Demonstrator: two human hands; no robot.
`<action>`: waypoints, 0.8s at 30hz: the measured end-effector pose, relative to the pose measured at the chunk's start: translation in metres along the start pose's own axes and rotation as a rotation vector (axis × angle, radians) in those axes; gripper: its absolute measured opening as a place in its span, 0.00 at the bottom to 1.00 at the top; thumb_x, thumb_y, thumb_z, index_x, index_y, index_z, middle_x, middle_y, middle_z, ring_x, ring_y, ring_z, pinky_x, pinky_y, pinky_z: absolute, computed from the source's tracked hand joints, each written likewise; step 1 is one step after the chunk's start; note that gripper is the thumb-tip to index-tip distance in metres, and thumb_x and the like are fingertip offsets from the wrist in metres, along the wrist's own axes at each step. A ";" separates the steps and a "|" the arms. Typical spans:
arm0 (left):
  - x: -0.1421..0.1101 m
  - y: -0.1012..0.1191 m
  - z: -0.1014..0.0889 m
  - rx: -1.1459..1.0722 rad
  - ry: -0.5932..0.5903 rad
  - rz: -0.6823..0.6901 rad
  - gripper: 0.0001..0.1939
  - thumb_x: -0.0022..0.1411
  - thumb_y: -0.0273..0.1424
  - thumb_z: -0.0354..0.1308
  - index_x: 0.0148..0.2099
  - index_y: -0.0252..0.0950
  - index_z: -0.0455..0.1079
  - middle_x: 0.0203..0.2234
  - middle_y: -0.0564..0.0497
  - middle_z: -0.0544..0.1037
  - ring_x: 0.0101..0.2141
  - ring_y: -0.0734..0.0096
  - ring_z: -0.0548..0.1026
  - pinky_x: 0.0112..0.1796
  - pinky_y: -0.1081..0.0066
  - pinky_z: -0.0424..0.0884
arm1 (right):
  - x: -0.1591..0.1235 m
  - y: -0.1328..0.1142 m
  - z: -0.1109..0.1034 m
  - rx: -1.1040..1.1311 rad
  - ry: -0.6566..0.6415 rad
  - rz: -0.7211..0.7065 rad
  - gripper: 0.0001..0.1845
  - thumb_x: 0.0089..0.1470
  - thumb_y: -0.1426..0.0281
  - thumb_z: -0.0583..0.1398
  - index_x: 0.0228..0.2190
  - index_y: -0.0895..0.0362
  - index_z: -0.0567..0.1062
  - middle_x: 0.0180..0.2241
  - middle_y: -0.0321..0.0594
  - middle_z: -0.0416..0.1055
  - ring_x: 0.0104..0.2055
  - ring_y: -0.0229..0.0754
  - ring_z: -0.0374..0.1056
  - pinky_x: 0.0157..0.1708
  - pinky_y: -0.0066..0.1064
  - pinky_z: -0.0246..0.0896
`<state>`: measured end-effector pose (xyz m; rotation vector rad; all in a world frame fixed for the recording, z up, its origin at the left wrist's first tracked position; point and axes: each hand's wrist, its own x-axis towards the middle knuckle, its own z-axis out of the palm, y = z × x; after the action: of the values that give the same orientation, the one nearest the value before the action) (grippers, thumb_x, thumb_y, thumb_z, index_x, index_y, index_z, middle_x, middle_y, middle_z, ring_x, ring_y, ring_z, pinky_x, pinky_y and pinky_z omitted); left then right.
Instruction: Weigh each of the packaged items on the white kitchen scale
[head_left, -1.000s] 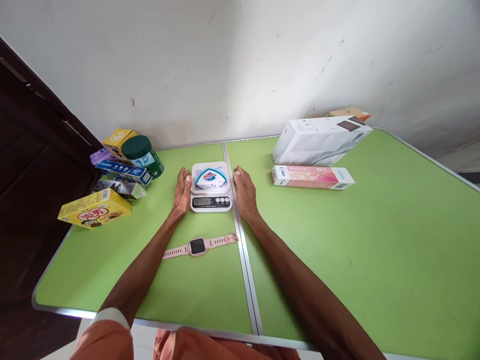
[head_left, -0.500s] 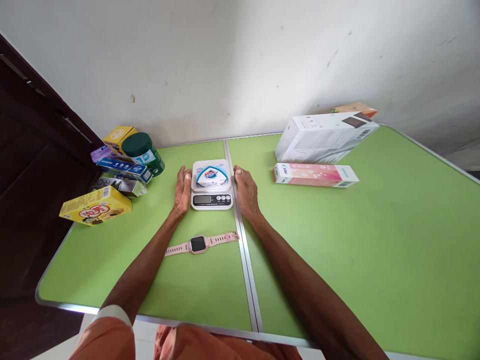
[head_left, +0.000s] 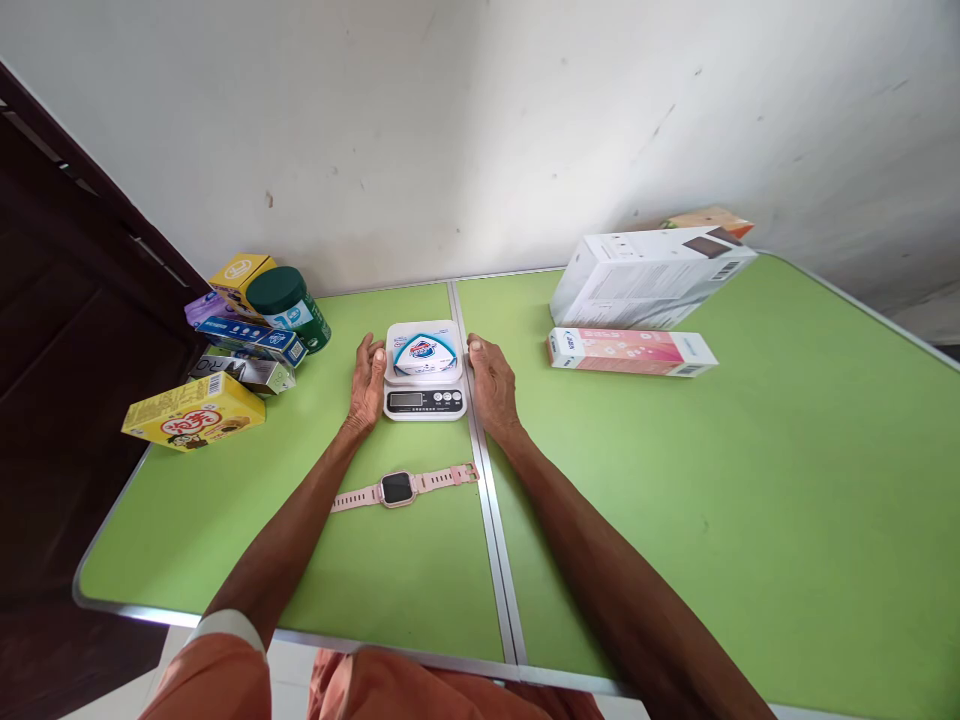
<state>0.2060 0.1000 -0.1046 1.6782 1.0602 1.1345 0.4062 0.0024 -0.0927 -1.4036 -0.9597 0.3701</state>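
Observation:
A white kitchen scale (head_left: 390, 412) with a dark display and several round buttons lies on the green table. On its platform rests a boxed bar of soap (head_left: 424, 355), white with a blue and teal label. My left hand (head_left: 367, 385) stands on edge along the scale's left side, fingers extended and holding nothing. Along the right side, my right hand (head_left: 491, 388) rests on edge, its fingers partly hidden behind the thumb side, also with nothing in it. Nearer to me a pink smartwatch (head_left: 397, 488) lies flat, one strap end partly behind my left forearm.
At the left are a yellow snack box (head_left: 193, 412), a silver box (head_left: 262, 374), a blue box (head_left: 251, 340) and a green-lidded jar (head_left: 289, 307). To the right, a pink box (head_left: 631, 352) lies before a large white box (head_left: 649, 277). A metal seam (head_left: 489, 530) divides the table.
The camera view has shifted slightly. Both hands keep their places beside the scale, and the soap box stays on it.

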 end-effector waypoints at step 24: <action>-0.005 0.017 0.000 -0.002 -0.025 -0.018 0.58 0.61 0.76 0.54 0.75 0.36 0.61 0.67 0.29 0.75 0.69 0.39 0.74 0.70 0.43 0.69 | -0.002 -0.008 0.000 0.000 -0.017 0.031 0.36 0.70 0.35 0.49 0.42 0.51 0.78 0.41 0.43 0.77 0.48 0.50 0.71 0.56 0.45 0.69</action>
<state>0.2082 0.0897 -0.0897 1.6737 1.0567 1.0999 0.4032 -0.0003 -0.0860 -1.4184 -0.9527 0.4060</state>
